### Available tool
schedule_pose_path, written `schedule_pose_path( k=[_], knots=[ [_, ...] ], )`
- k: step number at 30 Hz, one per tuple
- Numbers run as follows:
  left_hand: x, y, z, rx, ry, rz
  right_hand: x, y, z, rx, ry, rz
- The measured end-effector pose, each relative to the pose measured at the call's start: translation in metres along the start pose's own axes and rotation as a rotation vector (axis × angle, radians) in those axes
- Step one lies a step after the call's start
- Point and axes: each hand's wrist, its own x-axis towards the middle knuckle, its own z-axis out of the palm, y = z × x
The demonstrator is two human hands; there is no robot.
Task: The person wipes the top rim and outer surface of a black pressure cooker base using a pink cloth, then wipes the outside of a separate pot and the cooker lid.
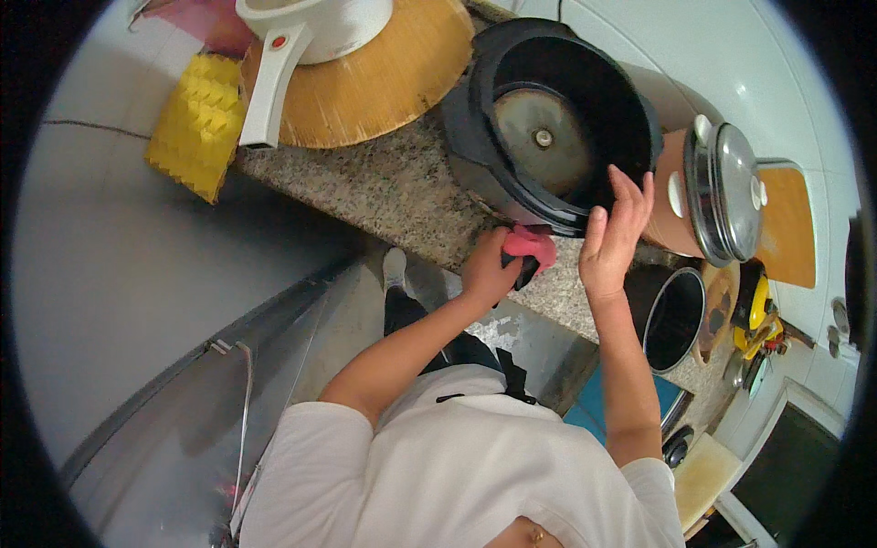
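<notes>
An electric pressure cooker body (473, 147) stands lidless on the granite counter, with its round metal heating plate (541, 140) bare inside. My left hand (488, 267) grips a pink cloth (531, 245) together with a dark object (526, 270), whose kind I cannot tell. The cloth is at the cooker's lower front side. At the near right rim is my right hand (616, 236), fingers apart and fingertips over the opening; whether it presses on the rim is unclear. A dark inner pot (675, 318) sits on the counter to the right.
A white-handled pan (274, 82) rests on a round wooden board (384, 103) at left, beside yellow textured packaging (195, 127). Right of the cooker stand a pinkish pot with a glass lid (733, 195) and a cutting board (788, 226). The counter edge (356, 226) runs before me.
</notes>
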Motion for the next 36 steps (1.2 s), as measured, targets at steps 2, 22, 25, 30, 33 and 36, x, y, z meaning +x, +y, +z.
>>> schedule_pose_path(
  k=[2,22,25,30,33,36],
  knots=[
    [-0.005,0.001,-0.019,-0.079,0.042,0.02,0.003,0.003,-0.007,0.012,-0.073,-0.02],
    [0.099,0.084,-0.145,-0.463,-0.241,-0.015,0.008,-0.033,-0.02,0.02,-0.088,-0.011],
    [0.089,0.056,-0.138,-0.584,-0.268,-0.057,-0.011,-0.025,-0.041,0.129,-0.045,-0.063],
    [0.031,0.017,-0.137,-0.416,-0.193,-0.187,-0.11,0.039,-0.145,-0.18,0.073,0.449],
    [-0.001,0.031,-0.125,-0.321,-0.162,-0.233,-0.199,0.116,-0.197,-0.472,0.312,0.782],
    [-0.021,0.034,-0.108,-0.4,-0.176,-0.286,-0.273,0.177,-0.209,-0.338,0.25,1.093]
  ],
)
